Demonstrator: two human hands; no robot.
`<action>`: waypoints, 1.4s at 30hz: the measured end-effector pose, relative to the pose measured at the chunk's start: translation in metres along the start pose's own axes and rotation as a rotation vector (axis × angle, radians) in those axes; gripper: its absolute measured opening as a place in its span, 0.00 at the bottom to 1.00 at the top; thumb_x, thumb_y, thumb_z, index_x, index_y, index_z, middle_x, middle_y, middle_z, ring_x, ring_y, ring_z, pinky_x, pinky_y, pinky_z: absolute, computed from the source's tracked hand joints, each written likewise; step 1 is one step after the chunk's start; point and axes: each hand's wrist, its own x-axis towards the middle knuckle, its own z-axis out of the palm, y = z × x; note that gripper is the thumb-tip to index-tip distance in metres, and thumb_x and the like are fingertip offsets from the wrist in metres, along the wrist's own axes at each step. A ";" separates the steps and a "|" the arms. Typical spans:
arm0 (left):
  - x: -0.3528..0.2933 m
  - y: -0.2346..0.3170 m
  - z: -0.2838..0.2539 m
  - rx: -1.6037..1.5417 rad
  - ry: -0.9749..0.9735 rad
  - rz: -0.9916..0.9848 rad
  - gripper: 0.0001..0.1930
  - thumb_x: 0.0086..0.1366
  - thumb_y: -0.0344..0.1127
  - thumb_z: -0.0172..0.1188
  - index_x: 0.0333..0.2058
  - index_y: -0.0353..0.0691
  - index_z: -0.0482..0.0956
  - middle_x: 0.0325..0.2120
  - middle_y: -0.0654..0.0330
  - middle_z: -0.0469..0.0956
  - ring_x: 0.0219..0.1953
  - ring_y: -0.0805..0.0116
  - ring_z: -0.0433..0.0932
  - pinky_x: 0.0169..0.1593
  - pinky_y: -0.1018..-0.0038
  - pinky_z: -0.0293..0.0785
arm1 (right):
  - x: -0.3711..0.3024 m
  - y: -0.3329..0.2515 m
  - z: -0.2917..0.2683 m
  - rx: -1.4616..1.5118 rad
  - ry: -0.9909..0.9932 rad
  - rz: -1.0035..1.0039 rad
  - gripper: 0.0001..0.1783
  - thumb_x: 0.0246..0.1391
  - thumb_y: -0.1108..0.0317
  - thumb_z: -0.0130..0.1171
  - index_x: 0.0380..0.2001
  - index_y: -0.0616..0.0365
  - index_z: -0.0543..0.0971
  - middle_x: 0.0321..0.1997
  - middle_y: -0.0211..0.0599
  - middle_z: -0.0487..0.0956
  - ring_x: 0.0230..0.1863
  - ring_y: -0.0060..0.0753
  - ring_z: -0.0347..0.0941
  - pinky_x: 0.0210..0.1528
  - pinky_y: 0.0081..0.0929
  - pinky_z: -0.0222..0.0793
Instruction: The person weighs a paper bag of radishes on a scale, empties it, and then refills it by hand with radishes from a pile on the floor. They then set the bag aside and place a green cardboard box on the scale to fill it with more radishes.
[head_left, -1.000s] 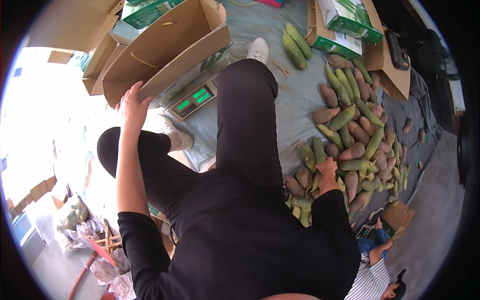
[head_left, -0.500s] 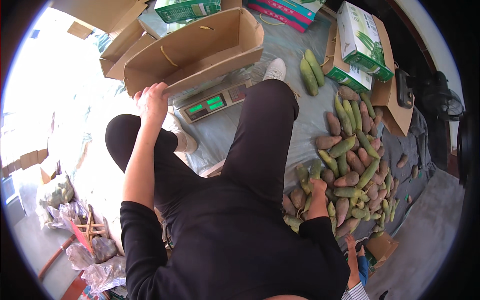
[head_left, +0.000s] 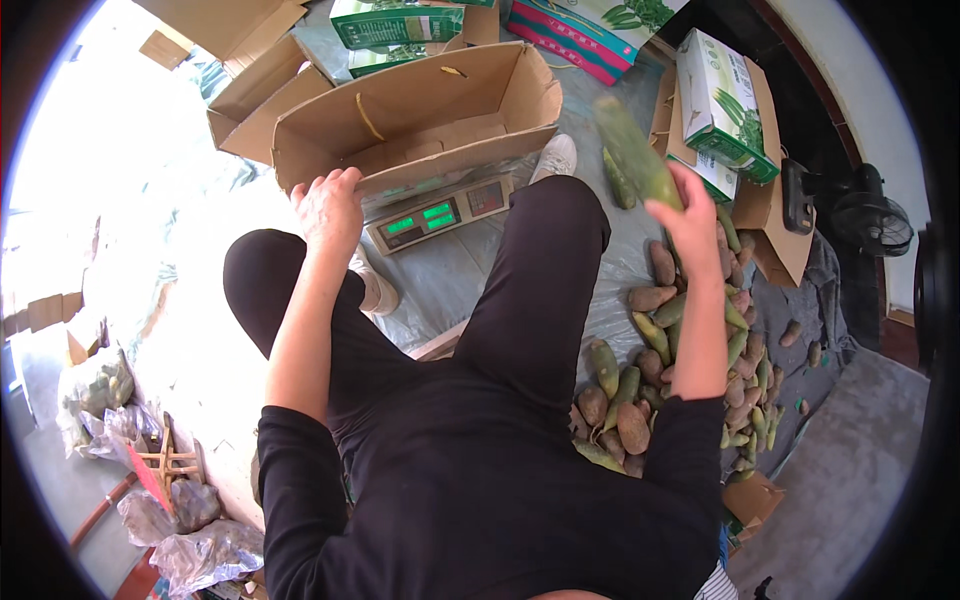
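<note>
Seen from above, seated on the floor in black clothes, knees spread. Left hand [head_left: 328, 208] laid on the front rim of the open cardboard box [head_left: 420, 110], fingers curled over the edge, gripping it. Box set on a digital scale [head_left: 440, 213] with lit green displays, between the legs. Right hand [head_left: 685, 215] raised, fingers closed round the lower end of a long green vegetable [head_left: 636, 152], held tilted in the air above the floor, to the right of the box and apart from it. Heap of green and brown vegetables [head_left: 665, 370] spread on grey sheeting by the right leg. Green-and-white printed cartons [head_left: 725, 105] stacked beyond. Small black fan [head_left: 868, 222] at far right.
</note>
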 end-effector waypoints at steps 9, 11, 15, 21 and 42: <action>-0.004 0.003 -0.006 -0.019 0.021 0.044 0.07 0.54 0.32 0.57 0.34 0.45 0.77 0.31 0.62 0.77 0.41 0.62 0.74 0.54 0.55 0.59 | 0.100 -0.094 0.148 -0.556 -0.400 -0.474 0.26 0.34 0.69 0.62 0.44 0.55 0.73 0.44 0.42 0.74 0.49 0.40 0.70 0.52 0.32 0.64; -0.005 0.001 -0.005 -0.020 0.021 0.040 0.06 0.54 0.32 0.57 0.33 0.45 0.76 0.31 0.62 0.77 0.41 0.62 0.74 0.55 0.54 0.58 | 0.106 -0.101 0.187 -0.748 -0.467 -0.434 0.26 0.34 0.68 0.63 0.43 0.52 0.74 0.45 0.39 0.75 0.50 0.40 0.70 0.51 0.34 0.66; -0.004 0.003 -0.006 -0.025 0.030 0.073 0.06 0.54 0.32 0.57 0.32 0.45 0.76 0.31 0.62 0.77 0.41 0.61 0.74 0.55 0.54 0.58 | 0.117 -0.091 0.249 -0.857 -0.595 -0.398 0.25 0.33 0.67 0.64 0.42 0.48 0.76 0.42 0.36 0.78 0.48 0.41 0.73 0.47 0.37 0.69; 0.000 0.006 -0.004 0.015 -0.008 0.046 0.09 0.54 0.33 0.58 0.35 0.45 0.76 0.34 0.62 0.78 0.42 0.61 0.74 0.54 0.57 0.58 | 0.109 -0.076 0.275 -0.718 -0.736 -0.321 0.28 0.38 0.63 0.62 0.48 0.49 0.73 0.44 0.38 0.78 0.48 0.44 0.72 0.49 0.37 0.68; 0.005 0.001 0.011 0.095 -0.003 0.073 0.10 0.57 0.35 0.57 0.38 0.44 0.75 0.37 0.60 0.78 0.44 0.61 0.74 0.53 0.63 0.60 | -0.153 0.335 -0.060 -0.972 -0.317 0.474 0.17 0.42 0.70 0.59 0.39 0.61 0.76 0.33 0.41 0.77 0.33 0.40 0.74 0.40 0.32 0.70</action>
